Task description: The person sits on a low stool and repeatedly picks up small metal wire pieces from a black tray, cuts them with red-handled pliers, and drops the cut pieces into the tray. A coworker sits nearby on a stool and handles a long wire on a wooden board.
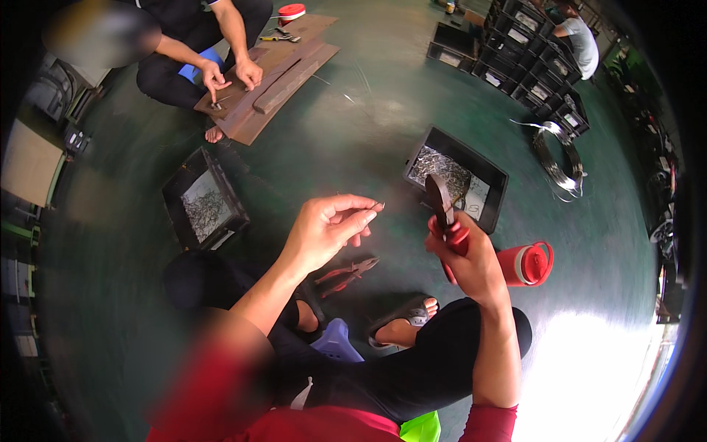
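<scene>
Head view gives us a small piece of wire, pinched at the fingertips of the left hand, raised above the green floor in front of the knees. We see the thumb and forefinger closed on it and the other fingers curled loosely underneath. Just to its right, the right hand is clenched around the red handles of a pair of pliers, whose dark jaws point up and stand near the wire without touching it.

Below the left hand, a second pair of red-handled pliers lies on the floor. Behind the held pliers we find a black crate holding a heap of small metal pieces, and a similar black crate sits to the left. A red bottle lies on its side beside the right wrist. Farther right, a coil of wire rests on the floor.

At the top left, another person sits over brown boards, both hands on them. Stacked black crates stand at the top right.
</scene>
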Motion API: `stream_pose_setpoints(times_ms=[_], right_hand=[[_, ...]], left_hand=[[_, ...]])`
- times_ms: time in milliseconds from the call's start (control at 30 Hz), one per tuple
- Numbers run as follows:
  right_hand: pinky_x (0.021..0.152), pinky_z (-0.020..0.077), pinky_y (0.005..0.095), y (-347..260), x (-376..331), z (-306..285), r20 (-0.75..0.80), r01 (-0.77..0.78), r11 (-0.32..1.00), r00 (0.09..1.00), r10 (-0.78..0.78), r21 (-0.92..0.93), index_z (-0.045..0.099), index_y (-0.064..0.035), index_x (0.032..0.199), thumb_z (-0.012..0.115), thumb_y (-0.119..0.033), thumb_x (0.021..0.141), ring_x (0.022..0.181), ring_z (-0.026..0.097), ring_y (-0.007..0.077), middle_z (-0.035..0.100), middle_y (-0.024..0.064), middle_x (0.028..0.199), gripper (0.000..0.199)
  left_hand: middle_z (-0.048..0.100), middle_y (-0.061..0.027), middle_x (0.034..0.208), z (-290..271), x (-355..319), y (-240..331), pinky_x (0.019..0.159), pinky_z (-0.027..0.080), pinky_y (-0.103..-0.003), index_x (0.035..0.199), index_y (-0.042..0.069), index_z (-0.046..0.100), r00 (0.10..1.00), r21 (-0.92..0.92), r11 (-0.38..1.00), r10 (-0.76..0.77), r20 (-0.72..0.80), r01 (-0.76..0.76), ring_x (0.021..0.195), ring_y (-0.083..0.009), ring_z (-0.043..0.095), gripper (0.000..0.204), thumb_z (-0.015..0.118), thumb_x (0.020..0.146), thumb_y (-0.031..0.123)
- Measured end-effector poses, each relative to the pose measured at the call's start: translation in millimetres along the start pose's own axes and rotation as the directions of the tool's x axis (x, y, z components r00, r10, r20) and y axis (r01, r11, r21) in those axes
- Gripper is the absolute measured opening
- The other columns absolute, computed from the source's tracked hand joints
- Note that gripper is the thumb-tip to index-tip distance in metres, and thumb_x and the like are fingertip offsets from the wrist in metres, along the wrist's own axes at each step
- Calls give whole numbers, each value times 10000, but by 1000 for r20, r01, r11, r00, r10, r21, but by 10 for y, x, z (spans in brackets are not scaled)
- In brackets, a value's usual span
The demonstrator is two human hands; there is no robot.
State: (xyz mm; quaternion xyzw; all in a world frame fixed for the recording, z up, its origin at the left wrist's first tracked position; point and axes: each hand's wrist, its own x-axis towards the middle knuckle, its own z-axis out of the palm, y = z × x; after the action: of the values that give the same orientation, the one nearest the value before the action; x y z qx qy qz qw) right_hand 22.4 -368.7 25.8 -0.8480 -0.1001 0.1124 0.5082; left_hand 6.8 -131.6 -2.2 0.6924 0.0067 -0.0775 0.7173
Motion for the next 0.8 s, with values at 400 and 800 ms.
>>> stream_pose_setpoints(times_ms=[400,800], right_hand=[[482,358,235,111,-87,260,439,-194,978,887,142,75,566,-35,1059,645,-129,917,532,451,48,512,-22,672,187],[481,355,234,102,-85,255,445,-201,975,885,137,100,566,-32,1053,652,-126,914,541,457,49,510,-21,680,189]], left_hand=[[640,7,768,-112,-113,-13,515,406,-177,1137,26,685,998,-27,998,59,-30,-59,610,-33,527,247,591,909,34],[646,17,748,-104,-92,-18,509,389,-180,1116,33,698,999,-7,999,49,19,-48,579,-24,501,231,591,911,40]])
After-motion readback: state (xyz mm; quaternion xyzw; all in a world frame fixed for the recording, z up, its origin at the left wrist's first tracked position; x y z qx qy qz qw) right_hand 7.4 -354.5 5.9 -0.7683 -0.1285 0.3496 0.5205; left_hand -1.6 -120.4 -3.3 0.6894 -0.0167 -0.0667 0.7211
